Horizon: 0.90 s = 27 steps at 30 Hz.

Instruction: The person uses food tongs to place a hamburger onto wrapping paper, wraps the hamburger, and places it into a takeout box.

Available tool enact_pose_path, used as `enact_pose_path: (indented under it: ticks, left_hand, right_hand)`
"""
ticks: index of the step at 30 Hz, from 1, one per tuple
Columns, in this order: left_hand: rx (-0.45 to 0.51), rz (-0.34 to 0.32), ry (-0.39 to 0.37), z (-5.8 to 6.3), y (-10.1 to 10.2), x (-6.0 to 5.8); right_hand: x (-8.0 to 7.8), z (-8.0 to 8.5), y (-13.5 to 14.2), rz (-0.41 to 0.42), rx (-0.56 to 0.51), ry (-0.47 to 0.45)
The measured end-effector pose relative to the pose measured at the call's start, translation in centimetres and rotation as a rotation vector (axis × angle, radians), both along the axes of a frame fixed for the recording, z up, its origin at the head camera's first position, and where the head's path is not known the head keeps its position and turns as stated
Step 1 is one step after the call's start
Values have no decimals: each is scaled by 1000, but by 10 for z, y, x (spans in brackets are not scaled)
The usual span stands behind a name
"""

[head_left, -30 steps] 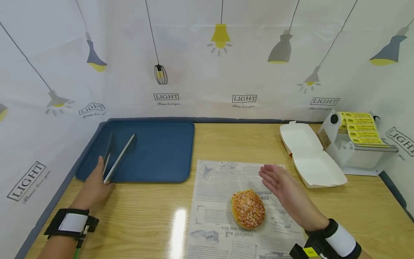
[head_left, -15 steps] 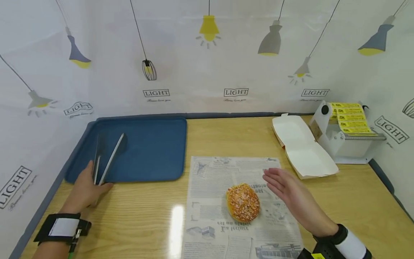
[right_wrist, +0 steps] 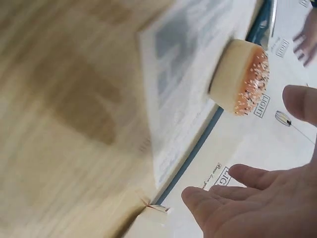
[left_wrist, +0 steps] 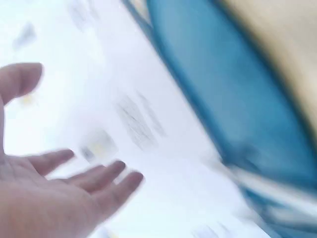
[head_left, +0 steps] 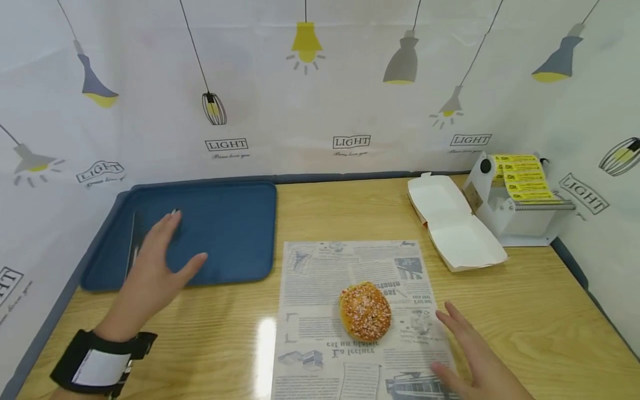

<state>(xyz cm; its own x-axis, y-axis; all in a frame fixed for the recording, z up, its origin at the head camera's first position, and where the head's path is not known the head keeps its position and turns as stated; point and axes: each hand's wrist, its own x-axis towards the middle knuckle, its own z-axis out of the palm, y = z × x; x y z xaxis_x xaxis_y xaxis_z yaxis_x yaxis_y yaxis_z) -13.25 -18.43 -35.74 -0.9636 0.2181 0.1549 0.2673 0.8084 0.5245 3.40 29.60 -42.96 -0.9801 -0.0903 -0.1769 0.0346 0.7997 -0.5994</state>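
Observation:
My left hand (head_left: 155, 272) is raised over the near left part of the blue tray (head_left: 230, 233), fingers spread and holding nothing. Metal tongs (head_left: 131, 244) lie on that tray, mostly hidden behind the hand; in the left wrist view the tongs (left_wrist: 277, 188) are blurred, apart from the fingers. A round bun (head_left: 365, 312) topped with white and dark seeds sits on a sheet of newsprint-patterned paper (head_left: 320, 278). To the bun's right, my right hand (head_left: 475, 355) hovers by the paper's right edge, thumb and fingers apart. The right wrist view shows the bun (right_wrist: 240, 77) beyond those fingers.
An unfolded white paper box (head_left: 465, 239) lies at the back right of the wooden table (head_left: 210, 344). Behind it stands a white dispenser (head_left: 525, 222) with a roll of yellow labels. A lamp-printed white sheet (head_left: 280, 94) encloses the back and sides.
My left hand has let go of the tongs, leaving them on the tray, and lifted with fingers spread. The right hand has drawn back towards me. The head view has shifted slightly right.

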Motion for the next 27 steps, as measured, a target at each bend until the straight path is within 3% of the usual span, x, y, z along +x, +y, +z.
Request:
enact_pose_path:
  ticks: [3,7,11,14,20,23,27]
  left_hand:
    - [23,-185,-17,9,47,-8]
    - [-31,-404,-53,7,113,-24]
    - [-163,-575,-58,-2,177,-44]
    - [-286,-679,-65,-16,218,-59]
    - [-474,-780,-115,-49,268,-83]
    - [-522,-803,-164,-56,279,-85]
    - [-556,-817,-205,-61,283,-83]
  right_hand:
    - [9,-22,0,64,88,54]
    - [17,-45,3,98,152,87]
    - [21,-58,7,121,215,169]
    - [22,-61,7,131,258,222]
    - [21,-66,4,181,395,405]
    - [21,-69,4,206,449,481]
    - [21,-67,6,218,441,485]
